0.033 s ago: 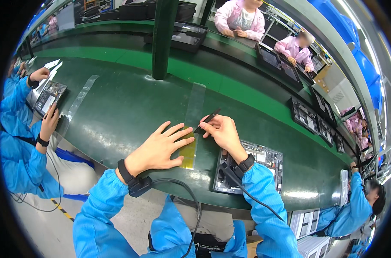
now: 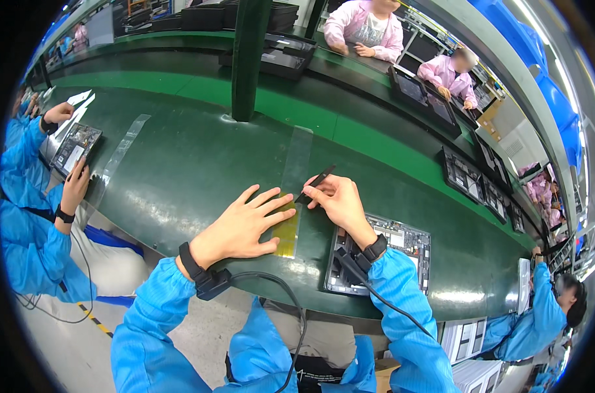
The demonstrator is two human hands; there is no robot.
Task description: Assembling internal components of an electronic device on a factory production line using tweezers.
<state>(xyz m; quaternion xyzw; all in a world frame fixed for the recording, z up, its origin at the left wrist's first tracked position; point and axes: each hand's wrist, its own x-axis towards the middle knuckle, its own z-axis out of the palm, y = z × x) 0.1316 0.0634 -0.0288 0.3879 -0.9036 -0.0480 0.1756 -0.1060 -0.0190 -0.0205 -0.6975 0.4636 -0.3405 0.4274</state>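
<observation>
My left hand [image 2: 245, 226] lies spread, palm down, on the green bench. Its fingertips press on amber tape [image 2: 286, 237] that lies over a clear film strip [image 2: 297, 154] stuck to the bench. In my right hand [image 2: 337, 202] is a slim black pointed tool [image 2: 319, 183], pinched between thumb and fingers. The tool's lower tip meets the tape's upper right edge, close to my left fingertips. Below my right wrist sits an opened device chassis [image 2: 412, 245] with bare circuit boards, partly covered by my forearm.
Wrist straps with a black cable [image 2: 291, 295] hang from my arms. A green post [image 2: 248, 65] rises beyond my hands. At left, a co-worker in blue handles another opened device [image 2: 78, 147]. Black trays [image 2: 464, 173] with devices line the far right conveyor; people in pink work behind it.
My hands, the tool and the tape stay where they were. Across the line, a co-worker in pink has shifted one hand slightly left.
</observation>
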